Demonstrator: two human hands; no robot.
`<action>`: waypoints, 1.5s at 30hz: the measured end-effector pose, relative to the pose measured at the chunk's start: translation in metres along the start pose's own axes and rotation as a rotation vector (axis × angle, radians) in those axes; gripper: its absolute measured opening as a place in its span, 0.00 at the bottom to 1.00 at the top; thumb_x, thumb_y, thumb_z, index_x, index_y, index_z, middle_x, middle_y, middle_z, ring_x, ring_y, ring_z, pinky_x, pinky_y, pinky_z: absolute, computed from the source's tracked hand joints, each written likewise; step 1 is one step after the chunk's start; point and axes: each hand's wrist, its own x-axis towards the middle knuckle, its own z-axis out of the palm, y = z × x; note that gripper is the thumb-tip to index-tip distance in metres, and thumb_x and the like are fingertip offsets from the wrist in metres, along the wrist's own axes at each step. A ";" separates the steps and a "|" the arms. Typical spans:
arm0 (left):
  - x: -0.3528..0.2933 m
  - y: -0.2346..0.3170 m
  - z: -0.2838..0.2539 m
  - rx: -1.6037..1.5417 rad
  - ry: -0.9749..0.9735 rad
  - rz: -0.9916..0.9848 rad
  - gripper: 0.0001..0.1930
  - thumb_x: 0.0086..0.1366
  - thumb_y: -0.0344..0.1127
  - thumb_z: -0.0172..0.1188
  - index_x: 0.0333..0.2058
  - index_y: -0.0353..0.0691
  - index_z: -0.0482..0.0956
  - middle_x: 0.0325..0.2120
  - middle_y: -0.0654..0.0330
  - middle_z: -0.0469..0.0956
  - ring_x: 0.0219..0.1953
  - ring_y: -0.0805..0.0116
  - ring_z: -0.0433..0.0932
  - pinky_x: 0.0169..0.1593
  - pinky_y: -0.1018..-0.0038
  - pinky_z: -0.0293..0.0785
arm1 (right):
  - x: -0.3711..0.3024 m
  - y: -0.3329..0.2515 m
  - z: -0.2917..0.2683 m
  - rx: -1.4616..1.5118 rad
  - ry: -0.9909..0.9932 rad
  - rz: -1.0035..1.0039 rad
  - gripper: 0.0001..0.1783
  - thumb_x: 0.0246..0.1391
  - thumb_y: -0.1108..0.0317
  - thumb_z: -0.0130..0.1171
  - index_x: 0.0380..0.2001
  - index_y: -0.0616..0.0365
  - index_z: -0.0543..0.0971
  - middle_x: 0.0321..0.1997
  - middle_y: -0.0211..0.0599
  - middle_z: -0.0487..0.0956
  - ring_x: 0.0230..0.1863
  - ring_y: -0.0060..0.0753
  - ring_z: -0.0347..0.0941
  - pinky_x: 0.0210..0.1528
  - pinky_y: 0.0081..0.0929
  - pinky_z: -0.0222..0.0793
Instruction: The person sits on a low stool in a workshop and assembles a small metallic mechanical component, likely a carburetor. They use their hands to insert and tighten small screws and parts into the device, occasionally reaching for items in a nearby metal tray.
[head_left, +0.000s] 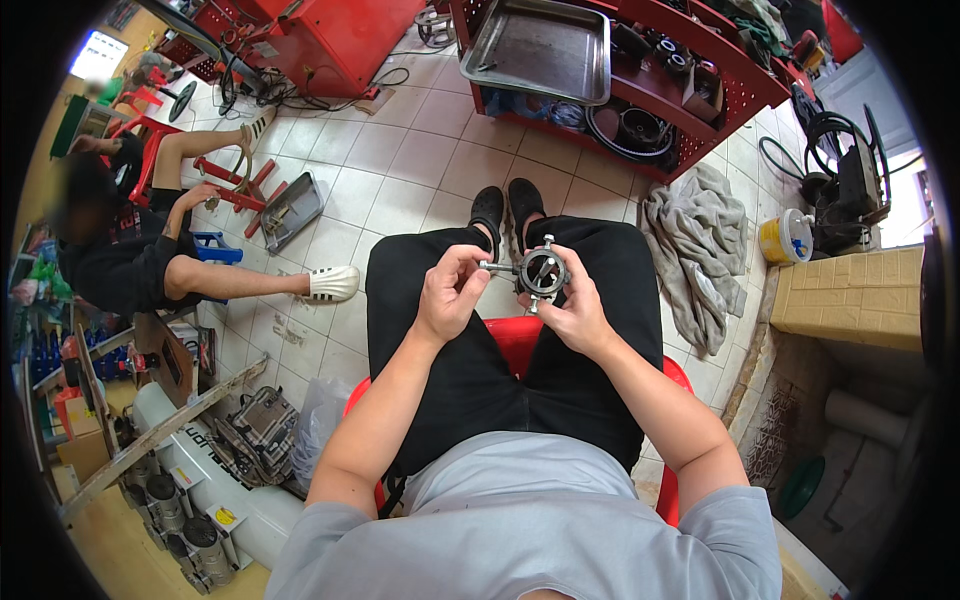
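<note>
Above my lap I hold a dark metal ring with several bolts (559, 268) sticking out around it. My right hand (580, 312) grips the ring from its right side, thumb at its lower edge. A long bolt (500, 267) reaches out from the ring's left side. At its outer end, my left hand (452, 292) has thumb and forefinger pinched on the bolt head. Shiny metal shows inside the ring, but I cannot make out its exact shape.
A red tool cart (690, 140) with a metal tray (540, 50) stands ahead. Grey cloth (695, 250) and a yellow-white bucket (787, 238) lie to the right. At left, another person (120, 240) sits near a small tray (292, 212). A white tank (230, 480) is at lower left.
</note>
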 end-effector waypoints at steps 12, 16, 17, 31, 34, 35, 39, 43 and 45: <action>-0.001 -0.007 -0.001 -0.026 -0.018 -0.013 0.10 0.70 0.35 0.52 0.46 0.37 0.72 0.21 0.69 0.67 0.21 0.84 0.62 0.25 0.85 0.59 | -0.002 0.003 -0.003 0.083 -0.050 0.104 0.37 0.44 0.88 0.56 0.60 0.61 0.62 0.56 0.40 0.73 0.56 0.30 0.72 0.60 0.31 0.71; 0.001 -0.001 0.003 -0.099 0.014 0.015 0.12 0.71 0.39 0.50 0.45 0.37 0.72 0.21 0.69 0.68 0.21 0.84 0.63 0.26 0.85 0.61 | -0.002 0.004 -0.004 0.084 -0.059 0.119 0.37 0.44 0.88 0.56 0.60 0.61 0.62 0.57 0.41 0.73 0.56 0.30 0.72 0.60 0.32 0.71; -0.001 -0.004 0.001 -0.059 -0.001 -0.003 0.13 0.71 0.40 0.50 0.46 0.37 0.72 0.21 0.69 0.68 0.21 0.83 0.63 0.26 0.85 0.61 | -0.002 0.003 -0.003 0.087 -0.056 0.113 0.37 0.44 0.88 0.56 0.60 0.61 0.62 0.57 0.41 0.73 0.56 0.30 0.72 0.60 0.32 0.71; 0.000 -0.005 0.001 -0.102 0.000 -0.039 0.09 0.68 0.36 0.57 0.41 0.37 0.72 0.19 0.71 0.65 0.21 0.83 0.61 0.26 0.82 0.57 | -0.002 0.004 -0.003 0.064 -0.066 0.113 0.38 0.44 0.88 0.55 0.61 0.61 0.61 0.57 0.40 0.73 0.56 0.31 0.72 0.59 0.32 0.72; 0.001 0.006 0.006 -0.111 0.027 -0.027 0.11 0.70 0.40 0.55 0.40 0.38 0.71 0.20 0.70 0.67 0.21 0.83 0.64 0.26 0.83 0.60 | -0.002 0.001 -0.003 0.096 -0.041 0.134 0.37 0.44 0.87 0.56 0.60 0.61 0.62 0.56 0.40 0.74 0.56 0.30 0.72 0.60 0.32 0.71; 0.001 0.009 0.008 -0.118 0.045 -0.023 0.11 0.71 0.41 0.54 0.39 0.38 0.71 0.20 0.69 0.68 0.21 0.83 0.65 0.26 0.84 0.62 | -0.002 0.001 -0.003 0.082 -0.044 0.128 0.37 0.44 0.87 0.56 0.60 0.61 0.62 0.56 0.40 0.74 0.56 0.30 0.72 0.60 0.31 0.71; -0.001 -0.001 0.003 -0.014 0.005 -0.035 0.12 0.69 0.41 0.57 0.38 0.38 0.71 0.18 0.70 0.65 0.21 0.82 0.62 0.25 0.80 0.58 | -0.001 0.001 0.000 0.015 -0.032 0.042 0.32 0.46 0.85 0.57 0.57 0.62 0.63 0.47 0.38 0.78 0.48 0.28 0.78 0.53 0.28 0.73; -0.001 -0.010 -0.006 0.012 -0.040 -0.025 0.11 0.69 0.40 0.56 0.36 0.37 0.72 0.20 0.69 0.67 0.22 0.82 0.64 0.26 0.82 0.60 | 0.000 0.004 0.000 -0.082 -0.049 -0.018 0.30 0.47 0.83 0.57 0.55 0.62 0.63 0.42 0.38 0.80 0.43 0.27 0.81 0.50 0.26 0.74; -0.002 -0.009 -0.003 -0.101 0.016 -0.009 0.09 0.68 0.37 0.56 0.36 0.36 0.74 0.23 0.67 0.69 0.24 0.82 0.66 0.28 0.82 0.63 | -0.001 0.004 0.000 0.003 -0.036 0.020 0.30 0.47 0.83 0.57 0.55 0.62 0.63 0.42 0.38 0.80 0.43 0.28 0.81 0.50 0.26 0.74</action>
